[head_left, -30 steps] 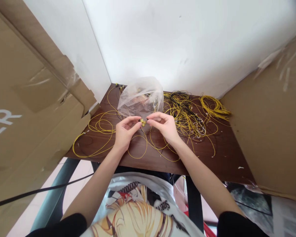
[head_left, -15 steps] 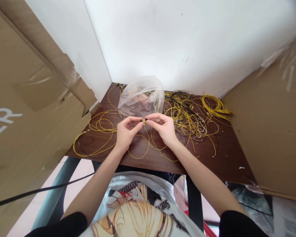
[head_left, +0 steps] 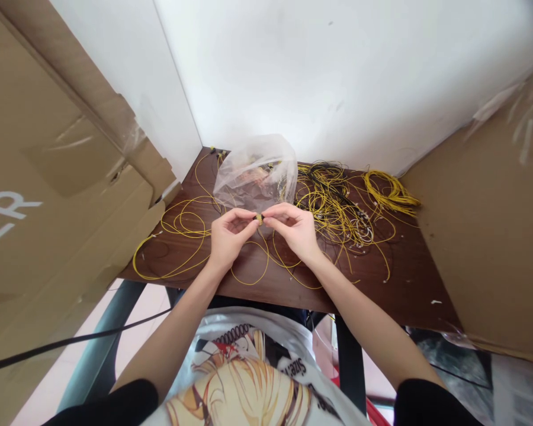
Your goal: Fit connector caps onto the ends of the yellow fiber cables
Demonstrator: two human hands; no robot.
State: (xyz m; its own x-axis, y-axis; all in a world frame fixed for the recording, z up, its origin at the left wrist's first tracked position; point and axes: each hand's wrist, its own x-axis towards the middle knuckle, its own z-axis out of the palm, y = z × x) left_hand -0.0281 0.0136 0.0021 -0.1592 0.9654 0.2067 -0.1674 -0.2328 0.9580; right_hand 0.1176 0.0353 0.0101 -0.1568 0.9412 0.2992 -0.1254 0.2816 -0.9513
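Observation:
Between the fingertips of both hands is a small yellow and black part (head_left: 259,219), which looks like a little coil or transformer; its exact kind is too small to tell. My left hand (head_left: 231,235) pinches it from the left with thumb and forefinger. My right hand (head_left: 294,231) pinches its other side. A thin yellow wire (head_left: 267,260) hangs below the part and loops on the brown table (head_left: 382,296). Just behind my hands stands a clear plastic bag (head_left: 253,168) with copper-coloured and yellow-black pieces inside.
Tangled yellow and black wires (head_left: 333,207) lie right of the bag, with a coiled yellow bundle (head_left: 391,192) beyond. Looped yellow wire (head_left: 182,225) spreads at left, and small yellow-black parts (head_left: 221,154) sit at the back corner. Cardboard (head_left: 62,165) (head_left: 493,236) flanks both sides.
Both hands stay in nearly the same place, still pinching the small part. The view has shifted very slightly; nothing else visibly differs.

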